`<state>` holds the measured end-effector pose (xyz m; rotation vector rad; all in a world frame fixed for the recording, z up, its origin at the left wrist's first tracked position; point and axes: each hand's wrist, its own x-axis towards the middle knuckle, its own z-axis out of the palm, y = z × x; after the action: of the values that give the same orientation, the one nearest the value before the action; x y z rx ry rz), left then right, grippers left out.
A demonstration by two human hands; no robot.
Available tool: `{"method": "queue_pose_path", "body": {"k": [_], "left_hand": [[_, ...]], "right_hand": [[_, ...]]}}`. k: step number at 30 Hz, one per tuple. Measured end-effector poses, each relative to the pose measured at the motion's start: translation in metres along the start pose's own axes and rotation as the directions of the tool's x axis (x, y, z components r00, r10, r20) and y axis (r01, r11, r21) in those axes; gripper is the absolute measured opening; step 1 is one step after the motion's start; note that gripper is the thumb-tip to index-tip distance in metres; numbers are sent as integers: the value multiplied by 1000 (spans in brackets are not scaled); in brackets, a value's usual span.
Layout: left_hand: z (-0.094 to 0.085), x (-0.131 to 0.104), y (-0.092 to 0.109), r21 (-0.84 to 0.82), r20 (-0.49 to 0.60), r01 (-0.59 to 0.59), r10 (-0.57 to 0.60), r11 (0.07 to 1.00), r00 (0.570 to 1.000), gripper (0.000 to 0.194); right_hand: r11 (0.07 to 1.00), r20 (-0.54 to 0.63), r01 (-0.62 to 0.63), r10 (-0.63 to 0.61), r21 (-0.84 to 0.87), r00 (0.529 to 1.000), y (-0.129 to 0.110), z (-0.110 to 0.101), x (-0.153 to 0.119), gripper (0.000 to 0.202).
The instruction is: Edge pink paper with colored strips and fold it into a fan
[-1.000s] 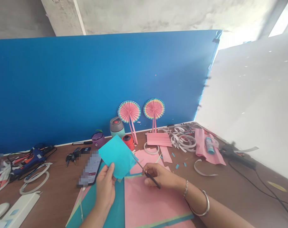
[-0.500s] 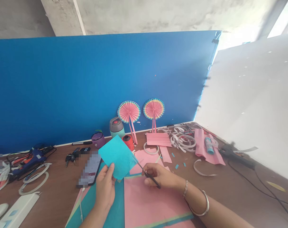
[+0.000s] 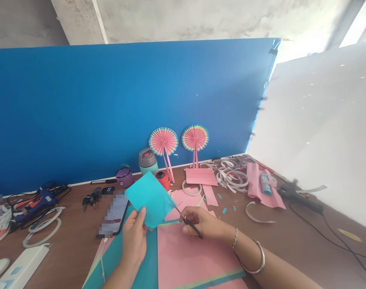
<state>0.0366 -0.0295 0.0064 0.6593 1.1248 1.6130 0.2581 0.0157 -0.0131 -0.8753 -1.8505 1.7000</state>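
Observation:
My left hand (image 3: 135,235) pinches the lower edge of a turquoise sheet of paper (image 3: 149,198), thumb in front, and holds it tilted up above the table. A pair of scissors (image 3: 192,228) with dark handles is gripped in my right hand (image 3: 202,222). Its blades meet the right-hand edge of the turquoise paper; whether they are cutting into it I cannot tell. Beneath my hands lie stacked pink sheets (image 3: 197,257) with green and blue edges, beside a larger teal sheet (image 3: 110,265).
Two pleated paper fans (image 3: 163,141) lean on the blue partition (image 3: 80,108). A thermos (image 3: 148,161), a red spool (image 3: 162,180) and a folded pink strip (image 3: 201,176) stand behind the paper. A phone (image 3: 114,214) lies left; a glue gun (image 3: 303,196) and white strip coils (image 3: 232,178) lie right.

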Motion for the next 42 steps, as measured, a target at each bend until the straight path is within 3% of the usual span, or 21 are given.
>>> {"method": "queue_pose_path", "body": {"k": [42], "left_hand": [[3,-2,0,15,-6,-2,2,1000,1000,38]], "right_hand": [[999,-2,21,-21,37,1000,-5,1,-1,45]]}}
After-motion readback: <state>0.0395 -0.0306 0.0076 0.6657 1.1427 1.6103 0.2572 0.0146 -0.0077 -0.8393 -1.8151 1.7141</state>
